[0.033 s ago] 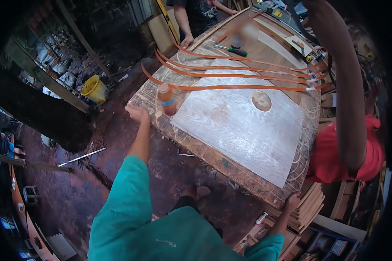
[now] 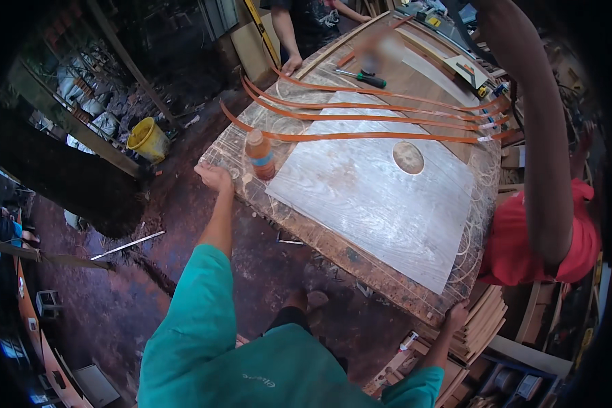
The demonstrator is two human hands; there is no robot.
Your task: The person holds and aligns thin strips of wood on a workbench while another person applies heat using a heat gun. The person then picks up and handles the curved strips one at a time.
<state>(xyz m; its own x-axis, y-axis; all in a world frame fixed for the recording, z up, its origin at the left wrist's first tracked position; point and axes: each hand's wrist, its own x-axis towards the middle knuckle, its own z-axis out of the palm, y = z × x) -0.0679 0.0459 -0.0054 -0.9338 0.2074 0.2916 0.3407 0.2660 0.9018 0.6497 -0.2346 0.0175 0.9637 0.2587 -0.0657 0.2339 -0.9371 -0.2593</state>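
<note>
My left hand (image 2: 215,177) is closed round the left corner of a worn wooden worktable (image 2: 350,251). At the table's near right corner, my right hand (image 2: 457,316) grips the edge, its fingers partly hidden. A grey wood-grain panel (image 2: 367,194) with a round hole lies on the tabletop. Just beyond my left hand, a bottle of orange liquid (image 2: 260,156) with a blue band stands upright. Several thin orange-brown edging strips (image 2: 381,137) stretch across the panel, their left ends curling up past the table edge.
A screwdriver (image 2: 364,78) lies farther back. A person's hand (image 2: 292,65) rests at the far left edge; another person in red (image 2: 537,238) stands at the right, arm raised. Wood pieces (image 2: 483,323) are stacked beside my right hand. A yellow bucket (image 2: 147,141) stands left.
</note>
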